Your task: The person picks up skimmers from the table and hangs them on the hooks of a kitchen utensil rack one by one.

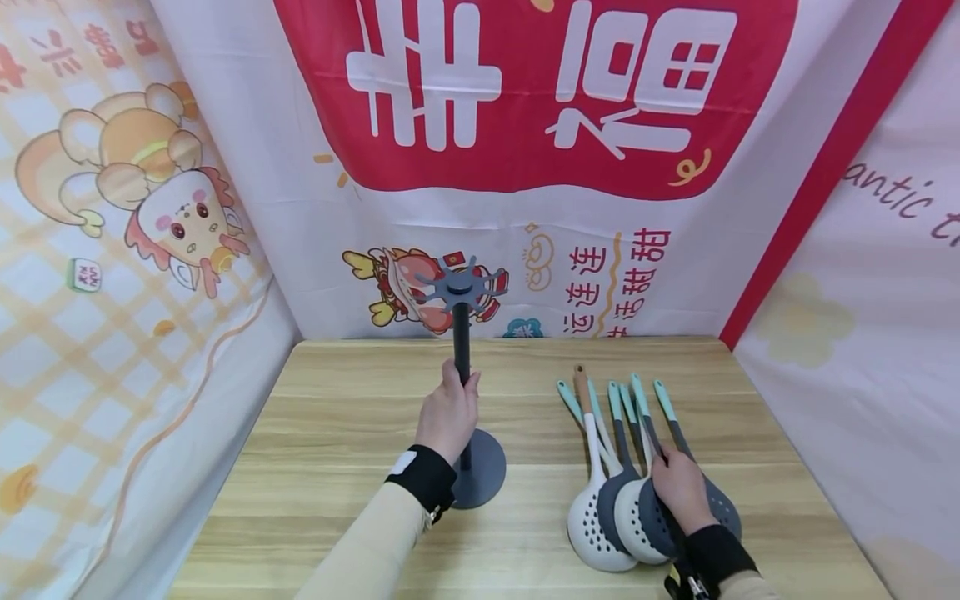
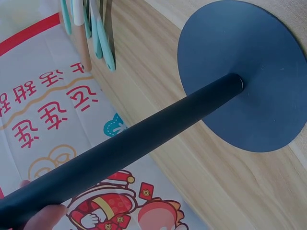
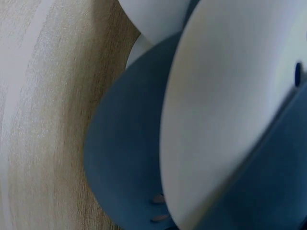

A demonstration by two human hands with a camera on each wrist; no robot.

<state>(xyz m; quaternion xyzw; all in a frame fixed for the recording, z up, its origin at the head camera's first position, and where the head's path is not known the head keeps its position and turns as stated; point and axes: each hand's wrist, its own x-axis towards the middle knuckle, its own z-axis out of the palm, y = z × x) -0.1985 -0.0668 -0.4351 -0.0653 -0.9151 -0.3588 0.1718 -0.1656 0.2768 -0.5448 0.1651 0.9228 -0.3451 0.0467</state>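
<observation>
1. Stand (image 1: 461, 333), dark grey, upright at the centre of the frame; its round base (image 1: 486, 479) rests on the tabletop, and a spoked, hooked top (image 1: 460, 287) crowns the pole.
2. Left hand (image 1: 447, 412), centre: fingers closed around the pole, between base and top.
3. Utensils (image 1: 621, 492), lower right: overlapping white and grey heads, several pierced, toward the bottom of the frame; handles point upward, mostly turquoise-tipped, one brown-tipped.
4. Right hand (image 1: 682, 487), lower right: fingers curled on the dark handle (image 1: 652, 431) of one utensil; the right wrist view shows only heads and tabletop.
5. Tabletop (image 1: 337, 433), wood-grained, across the lower frame.
6. Printed cloth (image 1: 525, 171), red and white, upper centre, behind the tabletop.
</observation>
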